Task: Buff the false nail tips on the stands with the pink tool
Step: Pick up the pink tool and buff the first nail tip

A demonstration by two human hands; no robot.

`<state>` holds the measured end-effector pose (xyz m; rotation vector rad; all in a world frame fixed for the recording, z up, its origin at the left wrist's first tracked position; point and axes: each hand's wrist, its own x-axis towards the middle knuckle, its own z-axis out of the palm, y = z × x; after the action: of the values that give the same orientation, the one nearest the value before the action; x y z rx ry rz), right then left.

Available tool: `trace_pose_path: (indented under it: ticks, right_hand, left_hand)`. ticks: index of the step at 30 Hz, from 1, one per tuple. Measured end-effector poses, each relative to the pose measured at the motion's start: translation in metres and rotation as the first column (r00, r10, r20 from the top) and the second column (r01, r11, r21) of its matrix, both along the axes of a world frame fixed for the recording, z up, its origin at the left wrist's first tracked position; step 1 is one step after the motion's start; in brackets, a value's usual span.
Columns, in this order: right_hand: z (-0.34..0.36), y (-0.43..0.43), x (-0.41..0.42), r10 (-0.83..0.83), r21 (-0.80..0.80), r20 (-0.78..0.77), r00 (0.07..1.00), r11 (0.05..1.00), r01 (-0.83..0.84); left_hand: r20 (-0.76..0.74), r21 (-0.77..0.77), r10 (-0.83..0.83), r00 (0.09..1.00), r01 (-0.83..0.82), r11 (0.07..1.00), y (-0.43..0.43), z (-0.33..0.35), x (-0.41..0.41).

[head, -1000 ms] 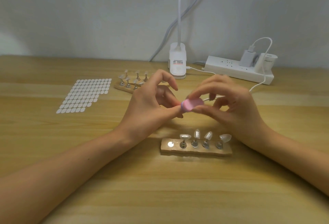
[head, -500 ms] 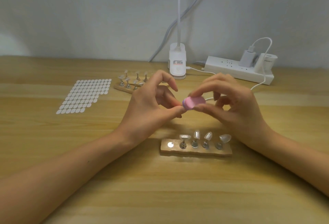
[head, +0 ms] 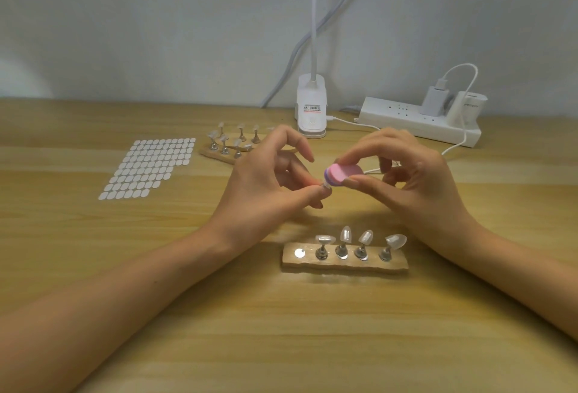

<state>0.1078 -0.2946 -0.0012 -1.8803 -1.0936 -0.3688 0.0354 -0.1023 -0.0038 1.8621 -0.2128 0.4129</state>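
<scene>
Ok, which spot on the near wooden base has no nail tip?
The leftmost spot: just a flat silver disc, while the other four carry stands topped with nail tips.

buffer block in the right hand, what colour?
Pink, with a purple layer at its left end; the head view shows the buffer block best.
</scene>
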Motion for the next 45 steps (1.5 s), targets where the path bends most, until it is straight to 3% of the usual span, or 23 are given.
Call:
trace_pose_path:
  ticks: [10, 14, 18, 21, 25, 29, 33, 36, 41, 45]
  right_hand:
    - [-0.0009, 0.0027, -0.0026, 0.049, -0.033, 0.028, 0.998, 0.998, -0.048]
    - [0.0, -0.0026, 0.0017, -0.024, 0.006, -0.039, 0.999, 1.0, 0.025]
    - [-0.0012, 0.0008, -0.0018, 0.055, -0.064, 0.048, 0.997, 0.997, -0.052]
    - [0.0003, -0.0012, 0.0004, -0.015, -0.024, 0.009, 1.0, 1.0, 0.015]
    - [-0.0018, 0.0015, -0.0027, 0.041, -0.065, 0.07, 0.997, 0.997, -0.036]
    - [0.0005, -0.0009, 0.0005, -0.038, -0.021, 0.013, 0.999, 0.999, 0.038]
    - [-0.0019, 0.0027, -0.0021, 0.041, -0.068, 0.045, 0.998, 0.997, -0.038]
    - [-0.001, -0.0005, 0.0022, -0.028, -0.038, 0.002, 1.0, 0.999, 0.029]
    - [-0.0022, 0.0015, -0.0009, 0.046, -0.054, 0.031, 0.998, 0.998, -0.044]
    - [-0.0003, -0.0024, 0.0031, -0.024, -0.003, -0.023, 0.999, 1.0, 0.024]
  left_hand:
    - [0.028, 0.02, -0.004, 1.0, 0.003, 1.0, 0.0001, 0.0001, -0.001]
    - [0.048, 0.062, 0.016, 0.999, -0.019, 0.998, 0.0008, -0.0001, -0.0009]
    - [0.088, 0.102, 0.026, 0.996, -0.035, 0.994, 0.0014, 0.0008, -0.002]
    - [0.091, 0.123, 0.042, 0.995, -0.053, 0.991, 0.0007, -0.0004, -0.0019]
    - [0.126, 0.156, 0.043, 0.991, -0.062, 0.986, 0.0005, -0.0002, -0.0023]
    - [0.134, 0.171, 0.049, 0.99, -0.072, 0.983, 0.0, -0.0007, -0.0021]
    - [0.15, 0.183, 0.047, 0.988, -0.074, 0.98, -0.0001, -0.0005, -0.0023]
    - [0.136, 0.186, 0.05, 0.99, -0.075, 0.98, 0.0006, -0.0013, -0.0013]
    - [0.148, 0.189, 0.044, 0.988, -0.072, 0.979, 0.0006, -0.001, -0.0016]
    - [0.12, 0.179, 0.039, 0.992, -0.061, 0.982, 0.0006, -0.002, -0.0011]
